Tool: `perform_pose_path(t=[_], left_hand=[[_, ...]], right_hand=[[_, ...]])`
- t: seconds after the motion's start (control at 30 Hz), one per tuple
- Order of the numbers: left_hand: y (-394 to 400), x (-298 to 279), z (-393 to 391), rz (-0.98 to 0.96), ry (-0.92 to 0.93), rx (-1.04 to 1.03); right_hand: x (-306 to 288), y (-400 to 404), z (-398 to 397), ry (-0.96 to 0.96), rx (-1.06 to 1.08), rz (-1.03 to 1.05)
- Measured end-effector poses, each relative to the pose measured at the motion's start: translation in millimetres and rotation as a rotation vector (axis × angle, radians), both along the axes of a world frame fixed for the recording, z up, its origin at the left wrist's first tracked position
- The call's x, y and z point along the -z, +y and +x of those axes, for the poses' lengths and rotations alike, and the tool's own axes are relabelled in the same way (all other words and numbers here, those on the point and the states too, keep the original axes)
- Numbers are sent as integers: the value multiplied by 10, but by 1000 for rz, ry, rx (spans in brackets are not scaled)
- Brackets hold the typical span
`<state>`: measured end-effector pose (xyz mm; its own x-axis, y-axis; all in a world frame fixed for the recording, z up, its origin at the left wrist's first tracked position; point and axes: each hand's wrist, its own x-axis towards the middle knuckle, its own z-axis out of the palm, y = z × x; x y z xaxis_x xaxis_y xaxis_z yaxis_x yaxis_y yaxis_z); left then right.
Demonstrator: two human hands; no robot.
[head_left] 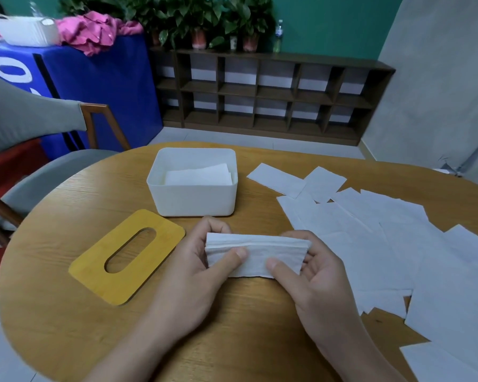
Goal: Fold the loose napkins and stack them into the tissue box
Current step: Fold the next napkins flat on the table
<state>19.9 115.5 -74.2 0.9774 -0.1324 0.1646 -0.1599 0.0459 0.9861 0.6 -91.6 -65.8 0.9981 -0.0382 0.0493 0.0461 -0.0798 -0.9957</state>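
A folded white napkin point(255, 255) is held just above the round wooden table point(66, 312). My left hand point(196, 271) pinches its left end, thumb on top. My right hand point(312, 274) pinches its right end the same way. Behind the hands stands the open white tissue box point(193, 199), with folded napkins point(198, 175) lying inside. Several loose napkins point(398, 244) are spread flat over the right side of the table.
The box's yellow wooden lid point(94, 268) with an oval slot lies flat at the left of my hands. A grey chair point(39, 172) stands beyond the table's left edge. A dark shelf unit point(273, 92) lines the far wall.
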Motion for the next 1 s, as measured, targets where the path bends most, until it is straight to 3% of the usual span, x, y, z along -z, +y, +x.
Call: perform_pose_path(t=[0.33, 0.6, 0.87, 1.0], left_hand=[[-52, 196, 1, 76, -8, -49], [-101, 192, -19, 57, 20, -106], [-116, 143, -69, 175, 18, -149], [-111, 168, -56, 237, 4, -156]], right_hand=[[133, 28, -27, -4, -7, -94], [172, 11, 0, 7, 12, -34], [171, -6, 0, 8, -4, 1], [184, -2, -10, -26, 1, -81]])
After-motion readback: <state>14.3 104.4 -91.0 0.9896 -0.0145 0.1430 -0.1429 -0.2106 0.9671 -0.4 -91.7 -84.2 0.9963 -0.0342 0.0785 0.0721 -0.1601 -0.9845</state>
